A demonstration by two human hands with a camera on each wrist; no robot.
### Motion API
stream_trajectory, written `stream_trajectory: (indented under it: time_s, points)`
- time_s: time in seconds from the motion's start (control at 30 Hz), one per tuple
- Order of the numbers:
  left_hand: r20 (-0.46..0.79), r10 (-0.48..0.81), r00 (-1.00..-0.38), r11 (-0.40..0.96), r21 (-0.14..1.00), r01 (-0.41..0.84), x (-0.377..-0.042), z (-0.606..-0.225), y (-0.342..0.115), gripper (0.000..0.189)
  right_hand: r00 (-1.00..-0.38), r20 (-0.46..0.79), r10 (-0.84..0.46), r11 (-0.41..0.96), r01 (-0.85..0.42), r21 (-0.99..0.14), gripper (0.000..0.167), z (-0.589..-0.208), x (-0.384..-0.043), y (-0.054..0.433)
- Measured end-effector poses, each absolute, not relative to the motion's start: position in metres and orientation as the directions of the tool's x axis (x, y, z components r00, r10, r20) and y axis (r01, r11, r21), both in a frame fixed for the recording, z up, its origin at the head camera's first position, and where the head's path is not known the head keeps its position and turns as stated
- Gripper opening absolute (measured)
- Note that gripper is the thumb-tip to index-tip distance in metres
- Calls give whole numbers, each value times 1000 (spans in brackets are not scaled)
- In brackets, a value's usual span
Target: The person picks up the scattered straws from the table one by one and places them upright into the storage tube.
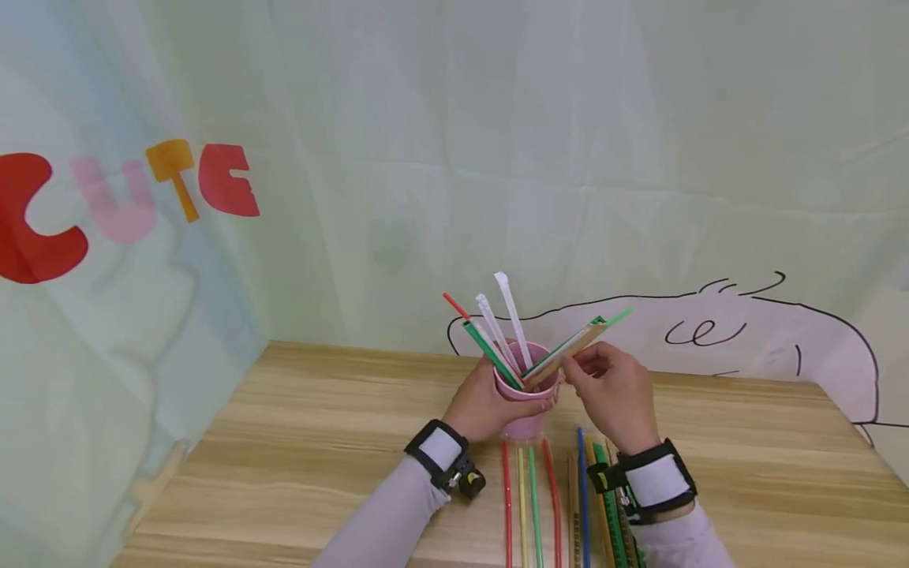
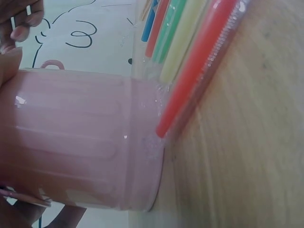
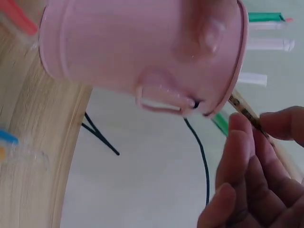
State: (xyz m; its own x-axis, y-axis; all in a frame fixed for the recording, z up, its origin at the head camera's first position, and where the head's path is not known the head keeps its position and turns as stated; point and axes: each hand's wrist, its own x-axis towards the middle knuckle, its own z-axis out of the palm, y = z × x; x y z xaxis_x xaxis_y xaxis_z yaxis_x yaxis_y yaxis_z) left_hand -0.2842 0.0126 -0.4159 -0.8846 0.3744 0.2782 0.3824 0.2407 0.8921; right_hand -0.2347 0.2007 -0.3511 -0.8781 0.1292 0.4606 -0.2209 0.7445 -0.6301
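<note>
A small pink bucket (image 1: 524, 426) stands upright on the table, gripped around its side by my left hand (image 1: 483, 406). Its wall (image 2: 76, 137) fills much of the left wrist view. Several straws lean out of it, among them a white-wrapped straw (image 1: 511, 308), a green-wrapped straw (image 1: 488, 347), a red straw (image 1: 455, 305) and a light green straw (image 1: 620, 316). At the bucket's right rim, my right hand (image 1: 616, 390) pinches a brown paper-wrapped straw (image 3: 244, 110) between thumb and fingers. The lower end of that straw is hidden inside the bucket.
In front of the bucket, straws lie in a row on the wooden table (image 1: 305, 442): a red straw (image 1: 507, 505), a yellow straw (image 1: 522, 505), a blue straw (image 1: 584, 497) and several others. The right forearm hangs over part of the row. A printed cloth (image 1: 426, 197) stands behind.
</note>
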Motion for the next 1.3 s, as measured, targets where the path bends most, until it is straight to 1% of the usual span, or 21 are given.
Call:
stream_trajectory:
  time_s: [0.1, 0.2, 0.33, 0.4, 0.5, 0.6, 0.73, 0.83, 0.9, 1.03, 1.13, 1.3]
  points:
    - [266, 360, -894, 260, 892, 370, -284, -416, 12, 80, -926, 369, 84, 743, -189, -642, 25, -349, -235, 208]
    - [253, 349, -903, 274, 893, 356, -284, -417, 12, 84, -971, 237, 32, 732, -139, -667, 37, -349, -236, 216]
    - [265, 364, -893, 264, 890, 372, -284, -417, 13, 80, -996, 83, -32, 725, -80, -684, 58, -349, -239, 225]
    - [277, 372, -886, 266, 883, 387, -285, -417, 12, 79, -997, 41, -69, 710, -78, -700, 71, -352, -241, 227]
    - [270, 374, -887, 292, 874, 389, -285, -417, 11, 80, -991, 36, -132, 671, -116, -733, 90, -361, -245, 225]
    - [263, 372, -890, 317, 865, 388, -286, -417, 9, 81, -981, 75, -179, 600, -170, -782, 99, -373, -250, 219]
    - [259, 382, -887, 325, 861, 391, -285, -416, 7, 81, -973, 136, -185, 501, -213, -839, 115, -388, -257, 207]
    - [249, 382, -890, 343, 856, 386, -286, -416, 7, 85, -969, 175, -176, 434, -236, -869, 123, -397, -260, 200]
    - [250, 381, -890, 369, 841, 395, -287, -417, 8, 89, -962, 205, -179, 397, -261, -880, 122, -401, -262, 196]
    - [257, 383, -887, 415, 810, 414, -288, -417, 10, 94, -935, 278, -219, 322, -338, -884, 101, -407, -267, 191]
    - [261, 390, -883, 410, 809, 420, -289, -418, 10, 95, -922, 308, -236, 288, -369, -884, 82, -410, -270, 189]
    - [265, 394, -880, 390, 819, 421, -289, -420, 6, 94, -927, 297, -229, 285, -356, -890, 80, -415, -271, 187]
